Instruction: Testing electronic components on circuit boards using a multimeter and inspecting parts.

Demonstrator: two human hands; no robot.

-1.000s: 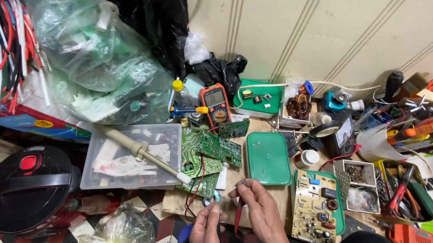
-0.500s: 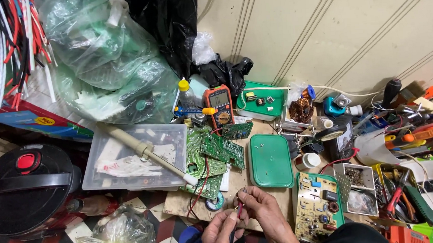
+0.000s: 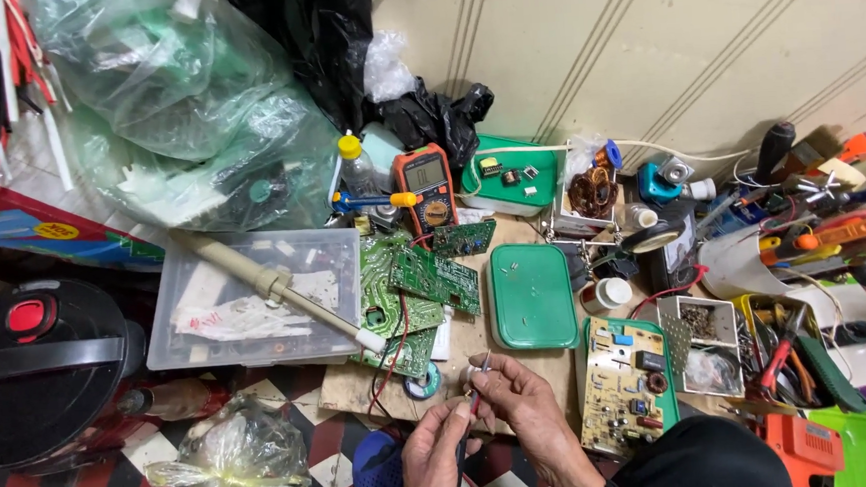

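Both hands have drawn together: left hand [image 3: 436, 454] now pinches slim tweezers [image 3: 478, 393], right hand [image 3: 522, 393] fingers grasping a small white part [image 3: 468, 377]

The small pale part [image 3: 469, 377] pinched in the right hand's fingers [image 3: 489, 368] is too tiny to identify; the black round cooker [image 3: 40, 373] runs off the left edge.

One head-worn camera looks steeply down from above, near the hands [image 3: 484, 421] at the near edge; the wall [image 3: 641, 40] lies far.
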